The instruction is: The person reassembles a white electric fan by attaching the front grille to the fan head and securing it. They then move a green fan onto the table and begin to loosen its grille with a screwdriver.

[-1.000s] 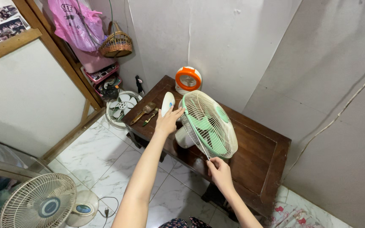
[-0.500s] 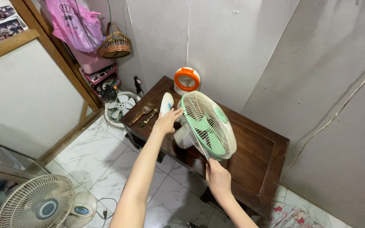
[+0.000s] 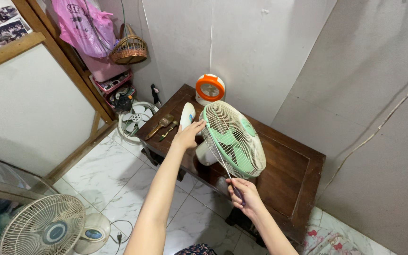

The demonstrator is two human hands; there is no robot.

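A white table fan point(image 3: 232, 139) with green blades and a cream wire guard stands on a dark wooden table point(image 3: 289, 177). My left hand point(image 3: 188, 134) grips the guard's upper left rim, beside the fan's white base point(image 3: 187, 115). My right hand point(image 3: 242, 194) is at the guard's lower rim, its fingers closed on a thin tool whose shaft reaches up to the rim.
On the table's far end lie a brush point(image 3: 160, 125) and a small green-handled tool point(image 3: 168, 131); an orange-and-white round device point(image 3: 210, 89) stands by the wall. Another fan point(image 3: 48, 231) stands on the tiled floor at lower left, a loose fan guard point(image 3: 135, 118) farther back.
My right hand has dropped slightly from the guard's lower rim and turned, so the thin tool in it now shows. My left hand has stayed on the rim.
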